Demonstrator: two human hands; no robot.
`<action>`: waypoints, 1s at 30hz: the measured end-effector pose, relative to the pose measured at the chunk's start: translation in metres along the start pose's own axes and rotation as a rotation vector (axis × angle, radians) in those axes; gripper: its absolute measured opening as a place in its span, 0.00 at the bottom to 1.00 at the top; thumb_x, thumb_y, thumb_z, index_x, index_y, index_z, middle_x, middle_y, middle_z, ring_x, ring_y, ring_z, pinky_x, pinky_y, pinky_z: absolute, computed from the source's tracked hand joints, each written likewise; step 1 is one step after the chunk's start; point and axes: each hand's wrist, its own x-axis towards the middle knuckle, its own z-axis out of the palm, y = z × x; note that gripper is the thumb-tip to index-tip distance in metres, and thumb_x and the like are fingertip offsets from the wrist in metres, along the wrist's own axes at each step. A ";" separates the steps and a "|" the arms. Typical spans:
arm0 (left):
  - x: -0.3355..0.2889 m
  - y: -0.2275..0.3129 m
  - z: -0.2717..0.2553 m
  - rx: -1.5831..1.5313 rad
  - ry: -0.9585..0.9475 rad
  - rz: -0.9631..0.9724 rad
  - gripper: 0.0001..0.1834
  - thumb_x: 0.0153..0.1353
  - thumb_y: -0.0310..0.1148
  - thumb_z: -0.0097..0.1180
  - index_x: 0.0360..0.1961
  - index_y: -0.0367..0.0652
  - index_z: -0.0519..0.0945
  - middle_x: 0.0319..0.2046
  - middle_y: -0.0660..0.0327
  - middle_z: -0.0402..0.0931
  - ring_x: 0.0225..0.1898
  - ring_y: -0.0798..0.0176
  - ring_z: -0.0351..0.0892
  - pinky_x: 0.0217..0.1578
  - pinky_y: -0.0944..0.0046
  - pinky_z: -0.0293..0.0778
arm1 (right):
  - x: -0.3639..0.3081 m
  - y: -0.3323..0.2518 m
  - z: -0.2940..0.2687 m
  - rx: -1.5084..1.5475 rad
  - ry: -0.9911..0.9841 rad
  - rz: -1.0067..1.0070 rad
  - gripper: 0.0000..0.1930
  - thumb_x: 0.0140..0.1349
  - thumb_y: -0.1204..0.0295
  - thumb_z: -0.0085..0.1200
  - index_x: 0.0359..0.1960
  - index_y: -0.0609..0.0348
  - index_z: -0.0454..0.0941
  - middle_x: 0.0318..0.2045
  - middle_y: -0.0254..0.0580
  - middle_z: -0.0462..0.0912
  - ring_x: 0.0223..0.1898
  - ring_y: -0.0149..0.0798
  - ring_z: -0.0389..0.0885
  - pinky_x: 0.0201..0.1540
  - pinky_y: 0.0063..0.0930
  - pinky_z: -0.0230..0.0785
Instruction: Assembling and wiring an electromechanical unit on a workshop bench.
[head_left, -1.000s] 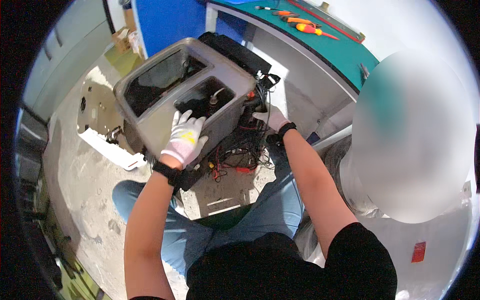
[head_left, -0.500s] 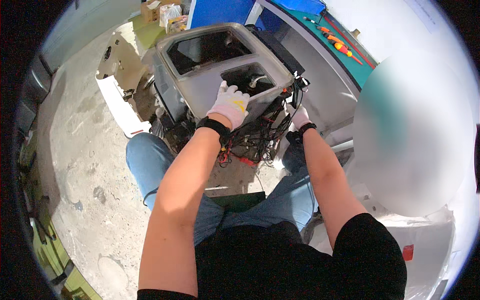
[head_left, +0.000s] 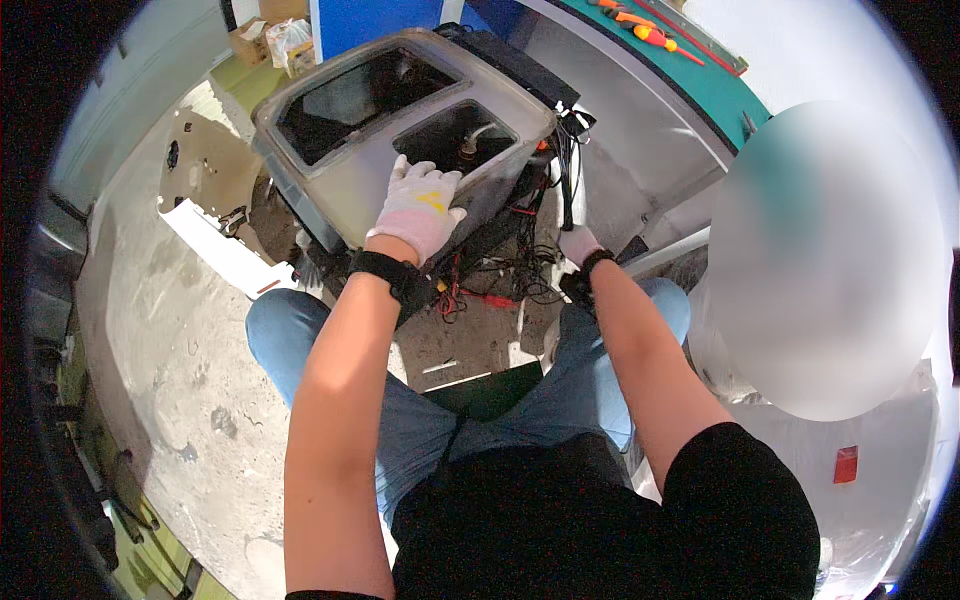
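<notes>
In front of me a bulky grey plastic housing stands tilted, with two dark openings in its top. A bent metal fitting shows inside the smaller one. My left hand, in a white glove, lies on the near edge of the top, its fingers stretched toward the smaller opening and its thumb apart. At the right side, my gloved right hand is closed round the lower end of a bundle of black cables, drawn taut downward. Tangled wires and a red connector hang below the housing.
A white panel lies on the concrete floor at left. To the far right, a green-topped bench holds orange and yellow screwdrivers. A blurred pale shape and plastic-wrapped goods stand at my right. A cardboard box sits far left.
The view has shifted, so the housing appears further left. My right hand has moved down from the housing's corner, straightening the black cables. My left hand still rests on the housing.
</notes>
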 end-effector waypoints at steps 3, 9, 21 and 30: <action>-0.026 -0.022 -0.003 0.006 -0.020 -0.048 0.26 0.57 0.43 0.56 0.56 0.46 0.70 0.52 0.55 0.73 0.62 0.53 0.61 0.66 0.47 0.44 | -0.013 -0.020 -0.027 -0.251 -0.302 -0.150 0.18 0.63 0.58 0.46 0.35 0.62 0.80 0.30 0.50 0.83 0.35 0.50 0.82 0.35 0.40 0.74; -0.035 -0.033 0.005 -0.026 0.094 0.010 0.27 0.54 0.41 0.58 0.54 0.42 0.72 0.49 0.52 0.74 0.59 0.51 0.65 0.65 0.45 0.47 | -0.045 -0.083 -0.117 -0.089 -0.100 0.094 0.34 0.52 0.43 0.56 0.39 0.70 0.77 0.32 0.66 0.79 0.41 0.56 0.80 0.42 0.43 0.70; -0.018 -0.017 -0.006 -0.043 -0.016 -0.003 0.29 0.54 0.38 0.58 0.57 0.39 0.69 0.53 0.45 0.70 0.61 0.46 0.61 0.65 0.48 0.50 | -0.066 -0.003 -0.144 -0.068 -0.106 -0.058 0.16 0.55 0.63 0.51 0.37 0.65 0.79 0.33 0.64 0.80 0.41 0.61 0.78 0.45 0.45 0.70; -0.025 -0.017 -0.011 -0.026 0.015 0.019 0.28 0.52 0.35 0.60 0.55 0.39 0.70 0.48 0.49 0.74 0.59 0.47 0.64 0.63 0.47 0.52 | -0.094 -0.096 -0.265 0.084 0.367 -0.194 0.17 0.58 0.68 0.54 0.47 0.65 0.72 0.28 0.63 0.78 0.36 0.58 0.80 0.35 0.40 0.71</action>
